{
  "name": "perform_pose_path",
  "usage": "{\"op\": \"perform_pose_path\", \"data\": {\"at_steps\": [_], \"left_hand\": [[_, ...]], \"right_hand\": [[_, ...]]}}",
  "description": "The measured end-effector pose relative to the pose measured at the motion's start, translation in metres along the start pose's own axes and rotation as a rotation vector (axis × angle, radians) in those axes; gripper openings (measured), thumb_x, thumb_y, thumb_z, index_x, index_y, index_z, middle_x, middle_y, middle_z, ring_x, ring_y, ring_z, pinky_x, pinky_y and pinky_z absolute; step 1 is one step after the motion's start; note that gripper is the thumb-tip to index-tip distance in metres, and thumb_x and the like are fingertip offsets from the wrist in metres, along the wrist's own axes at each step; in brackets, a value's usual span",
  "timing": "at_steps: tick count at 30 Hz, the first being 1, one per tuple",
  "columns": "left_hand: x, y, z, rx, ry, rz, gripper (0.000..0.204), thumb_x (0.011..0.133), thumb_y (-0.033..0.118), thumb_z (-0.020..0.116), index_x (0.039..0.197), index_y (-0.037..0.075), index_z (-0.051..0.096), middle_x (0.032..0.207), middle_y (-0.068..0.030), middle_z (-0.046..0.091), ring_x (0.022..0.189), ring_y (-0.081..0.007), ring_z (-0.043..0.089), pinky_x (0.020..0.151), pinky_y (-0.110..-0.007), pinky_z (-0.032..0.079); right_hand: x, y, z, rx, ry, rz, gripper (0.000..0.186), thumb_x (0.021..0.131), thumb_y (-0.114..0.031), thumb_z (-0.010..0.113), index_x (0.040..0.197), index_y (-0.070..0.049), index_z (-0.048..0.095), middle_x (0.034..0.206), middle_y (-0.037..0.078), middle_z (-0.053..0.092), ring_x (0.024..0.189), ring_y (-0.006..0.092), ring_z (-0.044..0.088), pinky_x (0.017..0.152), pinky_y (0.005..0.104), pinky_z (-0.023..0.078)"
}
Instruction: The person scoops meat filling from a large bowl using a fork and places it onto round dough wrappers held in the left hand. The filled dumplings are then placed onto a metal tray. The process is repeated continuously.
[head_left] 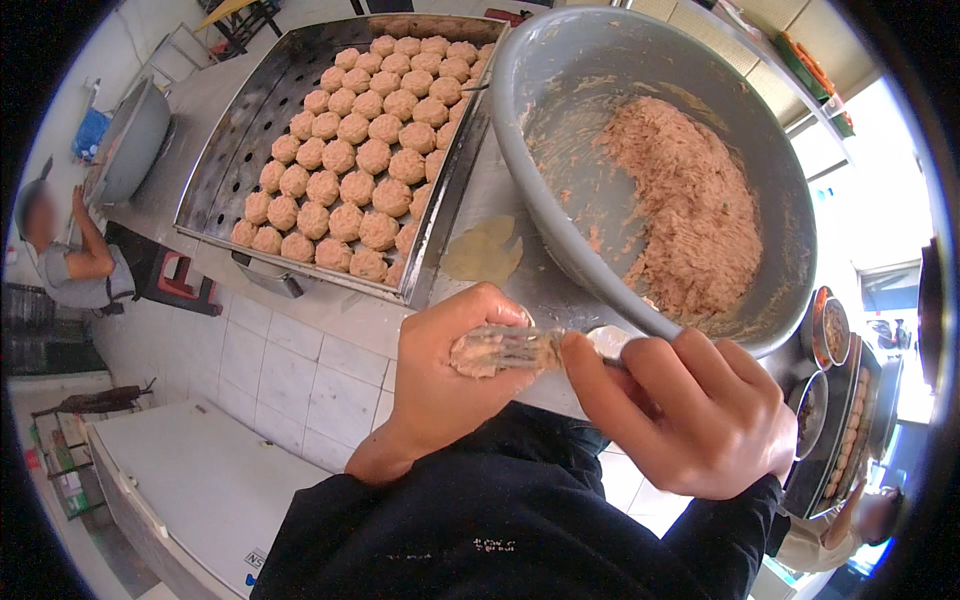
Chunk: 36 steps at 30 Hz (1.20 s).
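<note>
My left hand (430, 365) is curled around a lump of pale pink minced meat (468, 358), which shows between thumb and fingers. In my right hand (705, 415) I grip a fork (527, 348) by its handle, its tines lying across the meat. Both hands are at the table's near edge. Beyond my right hand leans a big grey basin (506, 120) with a mound of minced meat mixture (690, 200) along its right side. Farther left, a metal tray (222, 165) with a perforated bottom holds rows of ridged meatballs (340, 155).
Flat yellowish pieces (483, 250) lie on the metal table between tray and basin. A small white round thing (607, 340) sits behind the fork. Bowls (830, 328) and another tray (850, 430) are at right. A white chest freezer (220, 490) stands lower left. Two other people work at the sides.
</note>
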<state>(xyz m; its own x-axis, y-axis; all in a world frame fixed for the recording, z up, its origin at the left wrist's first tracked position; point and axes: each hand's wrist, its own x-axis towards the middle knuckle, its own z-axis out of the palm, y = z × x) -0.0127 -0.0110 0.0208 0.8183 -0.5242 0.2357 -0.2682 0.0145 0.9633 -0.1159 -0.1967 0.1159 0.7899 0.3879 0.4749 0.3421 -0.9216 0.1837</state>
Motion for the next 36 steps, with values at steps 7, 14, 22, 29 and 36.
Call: {"op": "perform_pose_path", "data": {"at_steps": [7,14,22,29,36], "left_hand": [[0.01,0.002,-0.003,-0.112,0.103,0.338,0.042,0.076,-0.002,0.091,0.111,0.001,0.068,0.104,-0.013,0.071,0.097,-0.0207,0.071,0.083,-0.031,0.056],[0.008,-0.012,-0.01,-0.254,-0.061,0.38,0.042,0.077,-0.003,0.089,0.112,0.002,0.067,0.11,-0.0146,0.072,0.099,-0.0237,0.071,0.081,-0.033,0.055],[0.008,0.001,-0.013,-0.051,-0.046,0.403,0.026,0.077,-0.003,0.091,0.09,0.002,0.069,0.087,-0.0106,0.072,0.074,-0.0215,0.071,0.065,-0.032,0.053],[0.008,-0.007,-0.012,-0.039,0.053,0.365,0.027,0.079,-0.006,0.09,0.086,0.004,0.066,0.084,-0.009,0.071,0.071,-0.0187,0.07,0.064,-0.031,0.053],[0.007,-0.008,0.001,-0.069,-0.075,0.224,0.025,0.081,-0.007,0.087,0.088,0.003,0.065,0.085,-0.0077,0.069,0.076,-0.017,0.069,0.067,-0.03,0.052]], "right_hand": [[0.004,-0.001,-0.033,0.035,-0.01,0.173,0.029,0.083,-0.025,0.085,0.11,-0.014,0.084,0.068,-0.004,0.058,0.056,0.0041,0.055,0.043,0.0248,0.043],[0.002,-0.002,-0.016,0.053,0.035,0.057,0.028,0.081,-0.029,0.087,0.106,-0.017,0.085,0.064,-0.006,0.051,0.048,0.0021,0.046,0.039,0.0235,0.037],[-0.002,-0.003,-0.01,-0.068,-0.024,-0.115,0.029,0.086,-0.03,0.086,0.114,-0.021,0.084,0.069,-0.007,0.056,0.053,0.0016,0.044,0.042,0.0213,0.029],[-0.002,0.003,-0.026,-0.292,-0.035,-0.061,0.023,0.09,-0.026,0.085,0.113,-0.021,0.084,0.07,-0.006,0.06,0.053,0.0012,0.046,0.042,0.0201,0.032],[0.006,0.01,-0.019,0.01,-0.147,-0.131,0.025,0.088,-0.023,0.084,0.113,-0.016,0.083,0.066,-0.005,0.054,0.054,0.0013,0.048,0.041,0.0204,0.036]]}}
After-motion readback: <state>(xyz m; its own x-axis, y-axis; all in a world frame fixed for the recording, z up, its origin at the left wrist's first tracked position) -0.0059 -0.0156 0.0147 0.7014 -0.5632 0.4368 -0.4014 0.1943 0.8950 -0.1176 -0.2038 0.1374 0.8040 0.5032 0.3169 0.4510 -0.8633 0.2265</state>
